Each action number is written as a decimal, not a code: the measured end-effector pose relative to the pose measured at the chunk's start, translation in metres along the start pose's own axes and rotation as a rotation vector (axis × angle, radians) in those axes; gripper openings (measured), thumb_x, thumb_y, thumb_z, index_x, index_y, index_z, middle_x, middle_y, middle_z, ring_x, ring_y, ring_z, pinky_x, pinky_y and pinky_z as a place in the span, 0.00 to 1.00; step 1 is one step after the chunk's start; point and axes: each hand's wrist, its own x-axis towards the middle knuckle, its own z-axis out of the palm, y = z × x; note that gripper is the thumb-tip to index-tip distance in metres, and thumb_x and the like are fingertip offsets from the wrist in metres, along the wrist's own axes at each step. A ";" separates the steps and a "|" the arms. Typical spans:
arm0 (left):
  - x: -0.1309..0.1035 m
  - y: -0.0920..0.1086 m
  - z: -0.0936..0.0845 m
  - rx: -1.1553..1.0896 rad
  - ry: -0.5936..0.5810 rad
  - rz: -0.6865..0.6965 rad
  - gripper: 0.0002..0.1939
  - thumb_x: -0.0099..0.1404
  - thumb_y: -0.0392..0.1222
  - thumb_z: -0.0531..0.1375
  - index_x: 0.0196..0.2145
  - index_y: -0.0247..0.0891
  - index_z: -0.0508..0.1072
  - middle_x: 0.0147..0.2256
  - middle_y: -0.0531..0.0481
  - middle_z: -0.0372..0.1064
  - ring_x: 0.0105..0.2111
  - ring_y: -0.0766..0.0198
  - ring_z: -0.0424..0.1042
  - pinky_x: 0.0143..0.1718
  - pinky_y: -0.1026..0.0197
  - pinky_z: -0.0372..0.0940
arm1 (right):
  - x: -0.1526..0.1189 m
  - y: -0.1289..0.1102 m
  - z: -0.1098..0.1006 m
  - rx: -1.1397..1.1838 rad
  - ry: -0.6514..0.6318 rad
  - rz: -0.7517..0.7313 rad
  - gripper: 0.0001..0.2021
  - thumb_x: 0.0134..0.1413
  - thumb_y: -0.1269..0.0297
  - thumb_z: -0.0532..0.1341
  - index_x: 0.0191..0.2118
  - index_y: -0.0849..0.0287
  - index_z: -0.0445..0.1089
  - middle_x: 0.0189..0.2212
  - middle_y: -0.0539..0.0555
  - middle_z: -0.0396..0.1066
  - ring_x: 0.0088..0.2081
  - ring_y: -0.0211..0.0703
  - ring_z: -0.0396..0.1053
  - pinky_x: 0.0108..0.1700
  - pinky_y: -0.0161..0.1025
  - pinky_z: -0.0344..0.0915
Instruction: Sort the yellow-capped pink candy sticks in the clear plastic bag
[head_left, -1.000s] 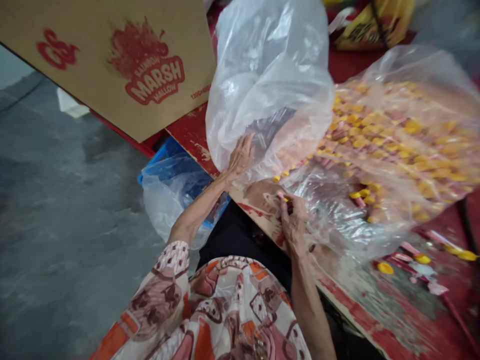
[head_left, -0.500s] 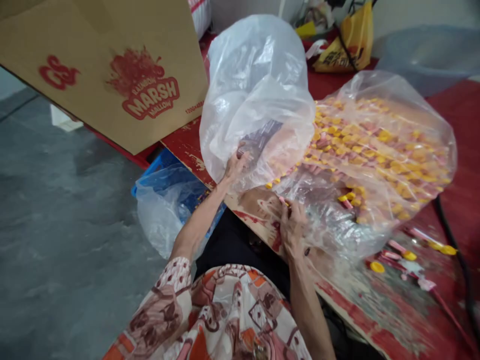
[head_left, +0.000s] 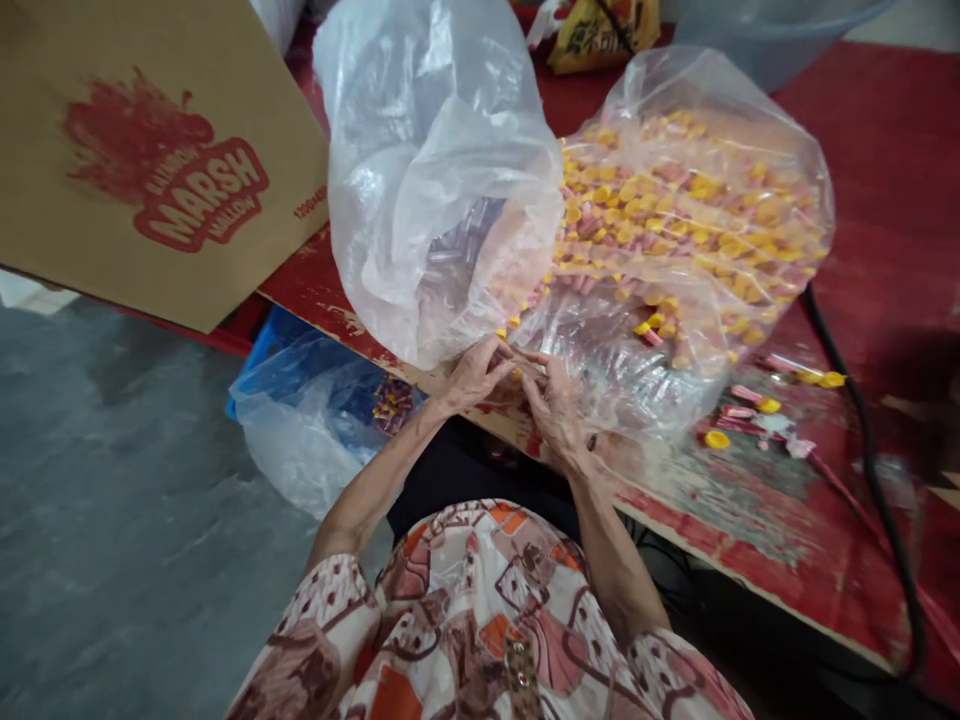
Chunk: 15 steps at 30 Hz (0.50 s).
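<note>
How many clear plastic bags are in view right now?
3. An upright bag at the left hand; a bag full of yellow-capped pieces beside it on the red table; one over the blue crate below. Others may be hidden.

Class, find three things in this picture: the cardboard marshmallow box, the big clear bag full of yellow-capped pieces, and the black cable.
cardboard box [head_left: 112, 190], head view, red printed side.
clear bag [head_left: 697, 200], head view, bulging filled middle.
black cable [head_left: 862, 440], head view, mid-length.
</note>
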 end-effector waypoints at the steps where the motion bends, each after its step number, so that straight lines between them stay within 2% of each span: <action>1: 0.000 -0.001 0.006 0.122 -0.010 0.042 0.07 0.82 0.47 0.64 0.49 0.42 0.75 0.51 0.41 0.80 0.46 0.51 0.84 0.50 0.50 0.80 | -0.001 0.004 -0.009 -0.051 0.034 -0.034 0.18 0.73 0.48 0.62 0.58 0.51 0.77 0.58 0.62 0.80 0.57 0.61 0.79 0.60 0.61 0.80; 2: 0.000 -0.002 0.013 0.213 -0.030 0.070 0.05 0.82 0.44 0.62 0.50 0.42 0.75 0.55 0.38 0.79 0.49 0.49 0.84 0.52 0.49 0.80 | 0.000 0.008 -0.021 -0.105 0.091 -0.065 0.17 0.73 0.52 0.60 0.58 0.51 0.78 0.59 0.64 0.79 0.60 0.63 0.77 0.64 0.64 0.77; 4: 0.003 -0.003 0.023 0.289 -0.077 0.076 0.05 0.81 0.39 0.60 0.52 0.43 0.75 0.59 0.37 0.77 0.48 0.47 0.84 0.49 0.49 0.79 | 0.007 0.021 -0.048 -0.251 0.259 -0.116 0.15 0.74 0.59 0.56 0.57 0.52 0.78 0.58 0.65 0.77 0.63 0.64 0.75 0.66 0.67 0.75; 7: 0.013 -0.006 0.021 0.242 -0.099 0.060 0.02 0.79 0.40 0.63 0.47 0.45 0.75 0.54 0.41 0.78 0.44 0.50 0.82 0.47 0.52 0.78 | 0.032 0.045 -0.089 -0.413 0.481 -0.126 0.17 0.75 0.66 0.53 0.57 0.52 0.77 0.58 0.66 0.75 0.66 0.65 0.72 0.69 0.69 0.71; 9: 0.020 -0.008 0.010 0.186 -0.110 0.062 0.02 0.78 0.42 0.65 0.44 0.45 0.74 0.47 0.45 0.79 0.44 0.52 0.81 0.49 0.52 0.78 | 0.050 0.063 -0.108 -0.495 0.469 -0.070 0.20 0.72 0.68 0.55 0.61 0.51 0.77 0.60 0.65 0.73 0.66 0.65 0.71 0.70 0.69 0.69; 11: 0.023 -0.009 0.000 0.167 -0.088 0.055 0.02 0.78 0.42 0.64 0.44 0.45 0.74 0.43 0.48 0.78 0.43 0.55 0.80 0.50 0.53 0.78 | 0.066 0.079 -0.119 -0.561 0.427 0.046 0.21 0.70 0.69 0.58 0.62 0.51 0.79 0.61 0.65 0.73 0.64 0.66 0.72 0.67 0.68 0.70; 13: 0.021 -0.006 -0.003 0.251 -0.037 0.045 0.02 0.80 0.40 0.61 0.45 0.45 0.74 0.44 0.46 0.79 0.43 0.56 0.79 0.51 0.53 0.78 | 0.076 0.089 -0.124 -0.587 0.424 0.103 0.19 0.69 0.68 0.60 0.60 0.52 0.80 0.59 0.66 0.74 0.61 0.67 0.74 0.65 0.67 0.70; 15: 0.016 0.001 0.002 0.369 -0.013 0.046 0.02 0.80 0.38 0.62 0.46 0.44 0.74 0.49 0.42 0.80 0.44 0.54 0.80 0.49 0.52 0.78 | 0.079 0.092 -0.123 -0.559 0.444 0.069 0.15 0.70 0.64 0.60 0.55 0.53 0.81 0.53 0.64 0.77 0.57 0.67 0.75 0.63 0.67 0.71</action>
